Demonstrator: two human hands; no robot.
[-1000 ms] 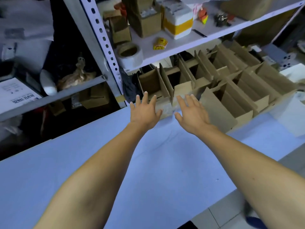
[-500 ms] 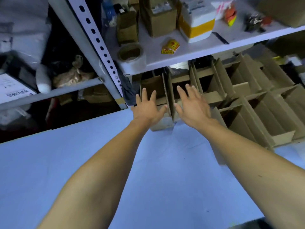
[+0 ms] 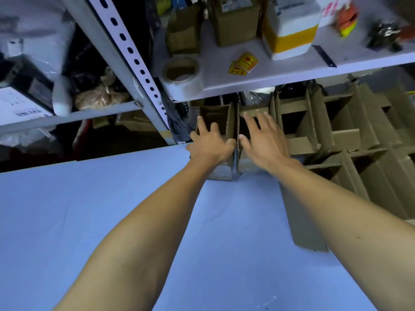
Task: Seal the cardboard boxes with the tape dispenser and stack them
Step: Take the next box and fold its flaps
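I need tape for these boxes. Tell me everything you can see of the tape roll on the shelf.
The tape roll lies flat at the front left corner of the white shelf, beside the perforated upright. Its wound tape looks clear or whitish around a brown cardboard core, hollow in the middle, and a fair amount of tape is left. No dispenser is fitted. Nothing touches it but the shelf; both hands are lower, at the open boxes.

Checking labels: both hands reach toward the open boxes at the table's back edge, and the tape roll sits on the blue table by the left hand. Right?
Not quite. The head view shows the tape roll on the white shelf above the open boxes, not on the blue table. The left hand and right hand do reach toward those boxes.
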